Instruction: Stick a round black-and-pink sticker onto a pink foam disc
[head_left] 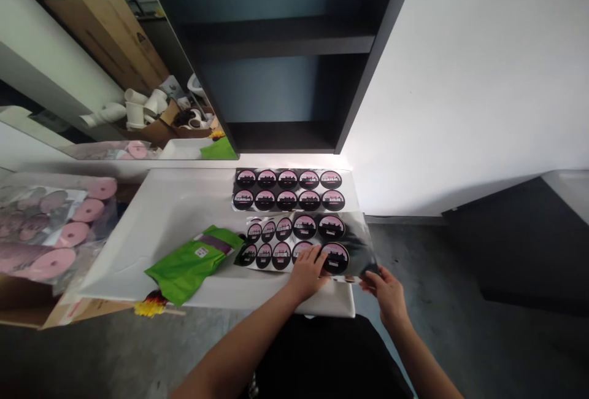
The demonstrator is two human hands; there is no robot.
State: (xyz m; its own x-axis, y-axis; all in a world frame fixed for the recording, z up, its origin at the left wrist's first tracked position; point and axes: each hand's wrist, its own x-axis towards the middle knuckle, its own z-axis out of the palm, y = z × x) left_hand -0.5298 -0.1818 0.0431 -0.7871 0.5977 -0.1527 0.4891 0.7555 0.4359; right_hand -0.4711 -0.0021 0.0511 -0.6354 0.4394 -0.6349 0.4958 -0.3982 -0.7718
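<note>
A glossy sheet of round pink-and-black stickers (294,242) lies on the white table (161,227) near its front edge. My left hand (309,270) rests on this sheet, fingertips pressing at a sticker in the bottom row. My right hand (385,291) pinches the sheet's lower right corner, just off the table's edge. A second sticker sheet (288,189) lies flat behind the first. A green pouch (193,262) lies to the left of the near sheet.
Pink rolls in clear wrapping (55,227) lie on a cardboard box at the left. A dark open shelf unit (285,67) stands behind the table, with a mirror (92,61) beside it. A dark counter (519,233) is at the right; grey floor lies below.
</note>
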